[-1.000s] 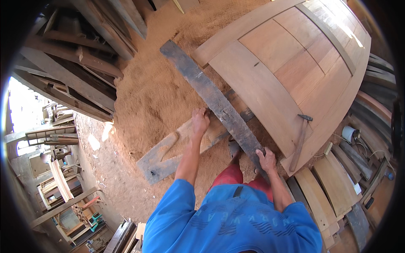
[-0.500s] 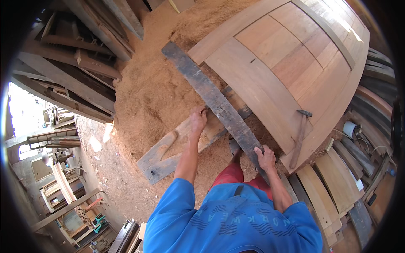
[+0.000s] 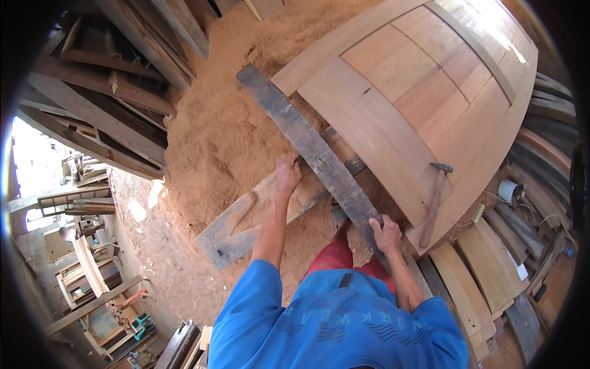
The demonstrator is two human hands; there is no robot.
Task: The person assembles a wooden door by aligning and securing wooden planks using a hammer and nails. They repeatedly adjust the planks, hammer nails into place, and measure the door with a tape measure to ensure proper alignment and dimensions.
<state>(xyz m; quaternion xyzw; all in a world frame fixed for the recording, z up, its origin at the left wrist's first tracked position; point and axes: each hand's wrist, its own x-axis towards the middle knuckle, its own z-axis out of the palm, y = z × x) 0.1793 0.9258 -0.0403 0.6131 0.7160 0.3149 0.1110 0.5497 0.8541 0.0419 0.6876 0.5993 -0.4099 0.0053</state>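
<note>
A long, worn dark plank (image 3: 326, 163) lies diagonally in front of me, its far end over the sawdust. My right hand (image 3: 386, 234) is closed around its near end, thumb on top. My left hand (image 3: 287, 175) is closed at the plank's left edge, above a lower board; a small dark thing shows at its fingertips, and what it grips is hidden. The lower wooden board (image 3: 230, 246), with a raised wooden piece (image 3: 246, 206) on it, runs crosswise under the plank. To the right lies a large panelled wooden door (image 3: 381, 132), with a hammer (image 3: 436, 203) resting on it.
Sawdust (image 3: 209, 135) covers the ground ahead. Stacked timber (image 3: 104, 117) stands at the far left. Loose boards (image 3: 485, 264) and a white container (image 3: 508, 190) lie right of the door. A wooden rack with planks (image 3: 92, 270) stands at the lower left.
The dark plank's far end has shifted slightly toward me. Both hands keep nearly the same places, and the hammer still rests on the door.
</note>
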